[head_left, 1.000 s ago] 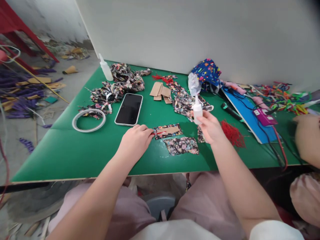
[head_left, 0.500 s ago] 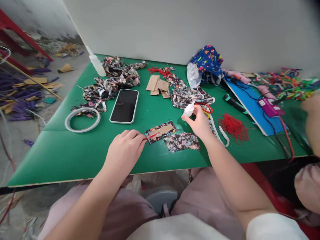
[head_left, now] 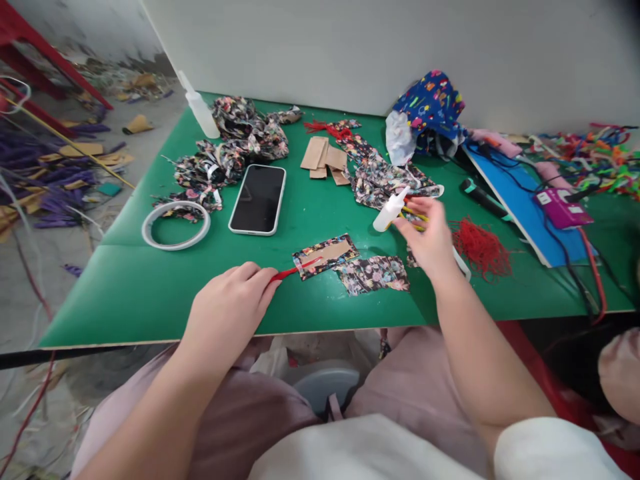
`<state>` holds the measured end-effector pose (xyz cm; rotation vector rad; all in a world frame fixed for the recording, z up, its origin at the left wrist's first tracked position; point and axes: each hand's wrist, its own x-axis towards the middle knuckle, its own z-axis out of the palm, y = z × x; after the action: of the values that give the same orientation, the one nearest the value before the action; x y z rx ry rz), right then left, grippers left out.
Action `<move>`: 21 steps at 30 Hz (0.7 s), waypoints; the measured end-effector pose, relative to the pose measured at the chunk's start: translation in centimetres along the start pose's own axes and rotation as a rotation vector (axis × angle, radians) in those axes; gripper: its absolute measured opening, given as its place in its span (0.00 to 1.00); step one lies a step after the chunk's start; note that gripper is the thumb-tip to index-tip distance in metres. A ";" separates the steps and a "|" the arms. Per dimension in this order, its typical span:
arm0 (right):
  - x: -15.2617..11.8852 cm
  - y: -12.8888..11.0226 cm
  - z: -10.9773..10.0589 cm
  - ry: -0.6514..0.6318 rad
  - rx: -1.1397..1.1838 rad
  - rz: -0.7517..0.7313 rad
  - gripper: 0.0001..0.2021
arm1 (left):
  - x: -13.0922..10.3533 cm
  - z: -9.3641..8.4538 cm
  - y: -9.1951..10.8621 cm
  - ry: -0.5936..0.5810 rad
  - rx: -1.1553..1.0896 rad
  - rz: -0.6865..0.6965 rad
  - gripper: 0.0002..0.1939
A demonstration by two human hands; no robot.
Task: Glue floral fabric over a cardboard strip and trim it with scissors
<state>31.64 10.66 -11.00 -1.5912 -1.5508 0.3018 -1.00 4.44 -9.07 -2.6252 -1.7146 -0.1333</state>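
My left hand [head_left: 230, 303] is closed, pinching the end of a red cord [head_left: 286, 273] near the table's front edge. The cord's other end lies on a cardboard strip [head_left: 334, 252] edged with dark floral fabric. A loose floral fabric piece [head_left: 376, 275] lies to the right of the strip, its edge against it. My right hand [head_left: 431, 240] has its thumb and fingers apart, just right of a small white nozzle bottle [head_left: 388, 216] standing on the table. Yellow loops [head_left: 416, 215] show between those fingers; what they belong to is partly hidden.
On the green table [head_left: 165, 293] are a phone [head_left: 257, 200], a tape roll [head_left: 148, 232], crumpled floral fabric [head_left: 250, 137], another nozzle bottle [head_left: 203, 117], cardboard pieces [head_left: 315, 153] and red threads [head_left: 481, 248]. Cables cross a blue board [head_left: 530, 200] and purple box [head_left: 563, 207]. Another person sits at right.
My right hand has let go of the small bottle, which now stands on the table, and has shifted right. My left hand has drawn back leftward, showing more red cord. The view has shifted slightly.
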 end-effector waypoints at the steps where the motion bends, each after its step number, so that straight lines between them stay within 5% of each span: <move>1: -0.4 -0.1 -0.6 0.068 0.038 0.034 0.23 | -0.1 -0.1 -0.1 -0.011 0.003 -0.007 0.17; 3: -1.4 -0.5 -1.8 0.046 -0.002 0.070 0.18 | -0.4 -0.3 -0.4 -0.033 0.005 -0.018 0.16; 7: -3.2 -1.6 -2.6 -0.500 -0.261 -0.132 0.13 | -0.9 -0.9 -1.2 -0.063 -0.015 -0.070 0.14; 10: -3.7 -2.4 -2.2 -0.568 -0.411 -0.211 0.18 | -1.1 -1.5 -1.8 -0.084 -0.031 -0.124 0.13; 15: -3.9 -3.1 -1.9 -0.624 -0.417 -0.230 0.06 | -0.6 -2.3 -1.6 -0.010 -0.200 -0.198 0.14; 21: -4.3 -4.8 -2.7 -0.799 -0.188 -0.186 0.06 | 1.1 -0.8 2.2 0.238 -0.575 0.207 0.13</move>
<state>29.36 4.94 -7.70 -1.5290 -2.3716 0.7723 1.36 4.51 -8.11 -2.9717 -1.4806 -1.0304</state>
